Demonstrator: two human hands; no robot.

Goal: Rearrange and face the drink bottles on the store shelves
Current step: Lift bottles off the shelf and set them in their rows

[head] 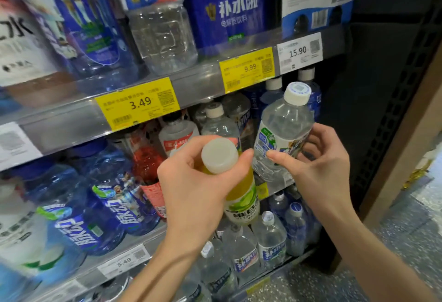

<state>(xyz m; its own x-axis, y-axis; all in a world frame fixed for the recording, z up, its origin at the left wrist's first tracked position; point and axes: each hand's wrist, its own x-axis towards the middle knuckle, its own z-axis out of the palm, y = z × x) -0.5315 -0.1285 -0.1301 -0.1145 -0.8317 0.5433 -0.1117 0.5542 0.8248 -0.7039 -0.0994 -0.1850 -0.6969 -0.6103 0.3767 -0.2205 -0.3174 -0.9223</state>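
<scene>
The store shelves (196, 86) filled the view, their grey front rails carrying yellow price tags (137, 103) and a white one (300, 52). On the upper shelf stood big clear jugs (162, 36) and a blue multipack (229, 12); on the middle shelf, at the left, lay large blue-labelled water bottles (100, 196), blurred toward the edge, so their wording could hardly be read. In front of the middle shelf the right hand (318, 168) held a clear bottle (282, 132) with a white cap, tilted, the thumb and fingers of its grip curled round the label. Beside it the left hand (198, 182) had its grip closed round the neck of a yellow drink bottle (241, 196) under a pale cap, the two bottles almost touching. Small clear bottles (270, 242) stood on the lowest shelf below.
</scene>
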